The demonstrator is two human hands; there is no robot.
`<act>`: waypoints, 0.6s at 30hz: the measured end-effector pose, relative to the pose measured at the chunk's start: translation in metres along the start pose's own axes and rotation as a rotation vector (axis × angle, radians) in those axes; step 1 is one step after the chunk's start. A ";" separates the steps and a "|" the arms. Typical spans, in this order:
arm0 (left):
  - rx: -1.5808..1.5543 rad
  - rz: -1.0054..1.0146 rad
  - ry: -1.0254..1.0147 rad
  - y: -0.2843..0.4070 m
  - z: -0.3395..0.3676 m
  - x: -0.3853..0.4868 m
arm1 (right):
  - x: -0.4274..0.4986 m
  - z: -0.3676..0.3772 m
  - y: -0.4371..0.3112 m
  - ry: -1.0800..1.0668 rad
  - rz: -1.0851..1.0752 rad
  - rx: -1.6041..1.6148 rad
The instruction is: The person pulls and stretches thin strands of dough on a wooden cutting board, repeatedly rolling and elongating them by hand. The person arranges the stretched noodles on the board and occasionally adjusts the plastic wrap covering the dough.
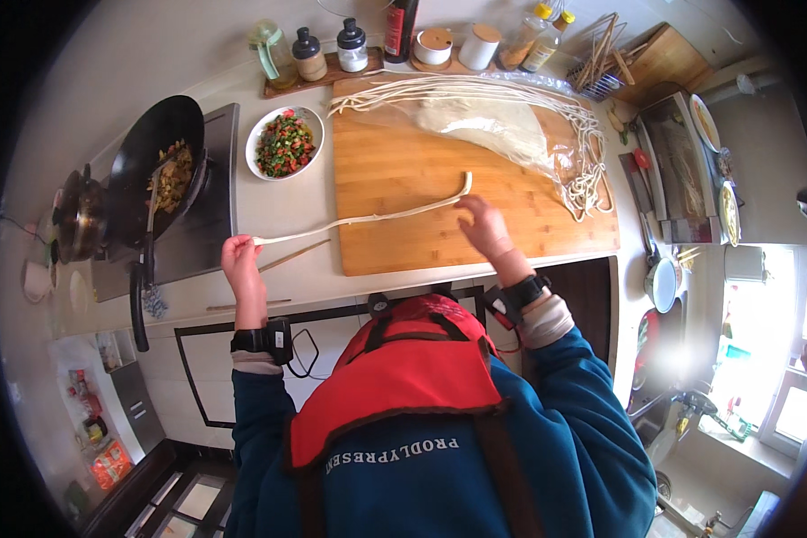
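My left hand point(242, 259) pinches one end of a dough strand point(376, 217) between thumb and fingertips, above the counter left of the wooden board point(410, 249). From there the strand runs right across the board and bends away from me at its far end. Beside that bend my right hand point(485, 232) hovers with its fingers apart, holding nothing. Across the back of the board lie long dough strands point(390, 91), which pile up in loose loops point(588, 181) at its right side. Dough under clear plastic film point(491, 124) lies among them.
A bowl of chopped red and green vegetables point(286, 144) stands left of the board. Farther left, a wok point(141, 161) with food and a spatula sits on the stove point(218, 195). Thin sticks point(296, 254) lie near the counter edge. Seasoning jars point(309, 57) and bottles point(524, 40) line the back.
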State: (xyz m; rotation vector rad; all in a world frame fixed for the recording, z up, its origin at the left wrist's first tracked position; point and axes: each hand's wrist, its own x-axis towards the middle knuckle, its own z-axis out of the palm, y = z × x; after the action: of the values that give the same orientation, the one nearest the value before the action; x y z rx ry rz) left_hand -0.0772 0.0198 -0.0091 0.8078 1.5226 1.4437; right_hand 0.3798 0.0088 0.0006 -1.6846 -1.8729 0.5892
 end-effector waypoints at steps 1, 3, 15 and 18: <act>0.065 -0.003 -0.003 -0.010 -0.001 0.005 | 0.006 -0.007 0.012 0.055 0.009 -0.055; 0.318 0.088 -0.012 -0.024 0.003 0.012 | 0.024 -0.015 0.031 0.061 -0.020 -0.066; 0.955 0.723 -0.713 -0.031 0.239 -0.100 | 0.032 -0.041 0.078 -0.308 0.034 -0.289; 1.002 0.707 -0.735 -0.034 0.289 -0.117 | 0.022 -0.054 0.084 -0.241 0.004 -0.188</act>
State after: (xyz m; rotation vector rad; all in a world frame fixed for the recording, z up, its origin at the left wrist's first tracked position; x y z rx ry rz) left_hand 0.2358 0.0339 -0.0120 2.3431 1.3362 0.5259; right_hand 0.4770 0.0382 -0.0107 -1.8024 -2.1537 0.6612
